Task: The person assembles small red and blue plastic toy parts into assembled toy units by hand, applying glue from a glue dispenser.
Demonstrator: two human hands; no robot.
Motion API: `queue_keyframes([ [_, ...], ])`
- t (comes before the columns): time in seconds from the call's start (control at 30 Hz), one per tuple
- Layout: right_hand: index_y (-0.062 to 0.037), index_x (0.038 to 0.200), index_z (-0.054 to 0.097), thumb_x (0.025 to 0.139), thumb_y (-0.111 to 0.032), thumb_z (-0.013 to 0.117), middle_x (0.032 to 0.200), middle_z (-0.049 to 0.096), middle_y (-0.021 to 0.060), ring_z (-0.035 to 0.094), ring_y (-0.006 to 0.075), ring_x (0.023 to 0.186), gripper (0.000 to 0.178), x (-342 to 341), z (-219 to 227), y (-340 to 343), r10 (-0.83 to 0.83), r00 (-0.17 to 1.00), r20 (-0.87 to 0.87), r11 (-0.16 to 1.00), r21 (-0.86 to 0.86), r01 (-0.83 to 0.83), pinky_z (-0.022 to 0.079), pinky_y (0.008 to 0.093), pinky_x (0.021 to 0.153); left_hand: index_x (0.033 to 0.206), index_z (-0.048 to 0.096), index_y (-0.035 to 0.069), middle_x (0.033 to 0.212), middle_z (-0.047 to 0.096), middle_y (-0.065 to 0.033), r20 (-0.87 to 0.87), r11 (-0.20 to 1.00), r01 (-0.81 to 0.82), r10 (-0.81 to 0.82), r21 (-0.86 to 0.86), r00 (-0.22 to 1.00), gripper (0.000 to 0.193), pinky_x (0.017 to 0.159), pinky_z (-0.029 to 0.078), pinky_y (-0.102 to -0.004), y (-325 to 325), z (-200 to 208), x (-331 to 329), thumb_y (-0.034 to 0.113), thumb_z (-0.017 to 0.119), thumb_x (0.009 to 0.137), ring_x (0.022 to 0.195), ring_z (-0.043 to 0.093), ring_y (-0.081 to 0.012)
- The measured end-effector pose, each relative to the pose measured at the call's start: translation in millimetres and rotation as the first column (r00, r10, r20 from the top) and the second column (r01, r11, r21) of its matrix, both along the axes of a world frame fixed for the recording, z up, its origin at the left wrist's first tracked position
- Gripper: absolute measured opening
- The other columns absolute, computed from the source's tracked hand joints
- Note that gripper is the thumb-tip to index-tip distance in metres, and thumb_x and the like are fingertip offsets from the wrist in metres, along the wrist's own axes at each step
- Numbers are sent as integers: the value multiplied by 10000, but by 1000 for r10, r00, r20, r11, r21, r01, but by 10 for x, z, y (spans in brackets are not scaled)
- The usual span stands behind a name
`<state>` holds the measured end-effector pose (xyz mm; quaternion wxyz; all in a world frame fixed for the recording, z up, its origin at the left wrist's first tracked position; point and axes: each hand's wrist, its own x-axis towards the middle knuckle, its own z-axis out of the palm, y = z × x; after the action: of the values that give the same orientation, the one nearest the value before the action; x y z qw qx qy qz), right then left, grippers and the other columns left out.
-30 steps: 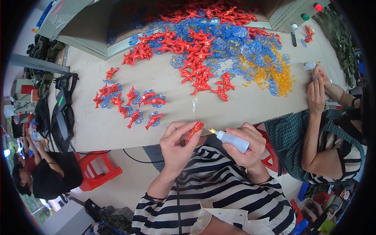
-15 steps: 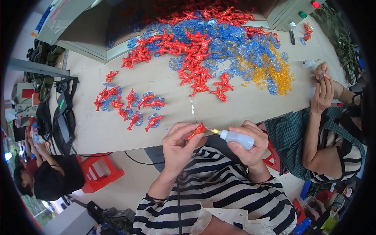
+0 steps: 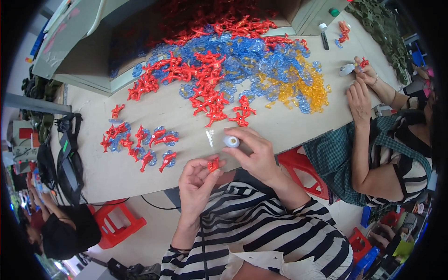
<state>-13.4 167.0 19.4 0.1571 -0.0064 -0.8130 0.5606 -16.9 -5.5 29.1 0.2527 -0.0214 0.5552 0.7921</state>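
Close to the table's front edge, my left hand [image 3: 196, 181] pinches a small red plastic figure [image 3: 213, 164] between thumb and fingers. To its right, my right hand [image 3: 255, 155] has thumb and fingers around a white squeeze bottle [image 3: 231, 141], whose tip faces up toward the view. Whether the bottle's base touches the tabletop cannot be seen. Just left of the bottle lies a narrow whitish strip [image 3: 210, 138]. Farther left, several red figures on clear blue bases [image 3: 163, 136] are set out in a loose group.
A big heap of red figures [image 3: 205, 70], clear blue pieces [image 3: 242, 51] and clear yellow pieces [image 3: 303, 86] spills from a grey box [image 3: 88, 77] at the back. On the right a co-worker's hands [image 3: 361, 98] hold a red piece near another white bottle [image 3: 346, 70]. A black-bodied marker [image 3: 324, 37] stands behind.
My right hand has moved forward and left, turning the bottle from lying sideways at the figure to tip-up. My left hand has lowered slightly with the figure. The view has shifted.
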Motion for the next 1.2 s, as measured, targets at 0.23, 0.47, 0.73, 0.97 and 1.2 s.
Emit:
queue_keyframes([
  [0.23,-3,1000,612,752,3,620,936,614,137,590,264,821,249,-8,69,467,-224,970,-93,931,275,241,467,325,731,945,439,4,1140,539,-193,55,996,49,-54,81,997,231,866,502,-316,-73,12,-5,-128,555,795,1045,571,-268],
  [0.47,20,985,594,726,10,638,1031,501,162,500,301,943,263,-376,100,935,-296,944,-148,704,633,321,425,355,788,1078,493,-44,1064,588,-180,79,976,150,-164,159,983,351,851,512,-319,-48,47,-22,-141,589,755,997,597,-257],
  [0.73,-15,954,594,669,3,678,841,567,109,559,270,763,298,-2,327,708,-219,974,64,899,402,176,464,348,672,1098,567,-57,1021,612,-155,147,962,173,-206,209,968,344,810,516,-284,-86,-58,-5,-113,595,760,952,615,-237],
  [0.97,20,1025,583,683,31,637,887,529,112,579,265,824,346,172,269,472,48,987,151,832,540,-123,490,351,689,1104,558,-70,1025,598,-190,92,963,179,-200,201,975,373,809,531,-322,-78,-80,28,29,658,758,930,620,-286],
  [1.2,-11,1016,578,694,-14,657,958,536,111,580,294,854,331,26,355,587,163,944,287,864,421,-277,483,360,719,1134,565,-21,1036,617,-158,119,947,194,-230,255,966,327,753,515,-271,-89,-112,55,-24,596,808,926,623,-239],
])
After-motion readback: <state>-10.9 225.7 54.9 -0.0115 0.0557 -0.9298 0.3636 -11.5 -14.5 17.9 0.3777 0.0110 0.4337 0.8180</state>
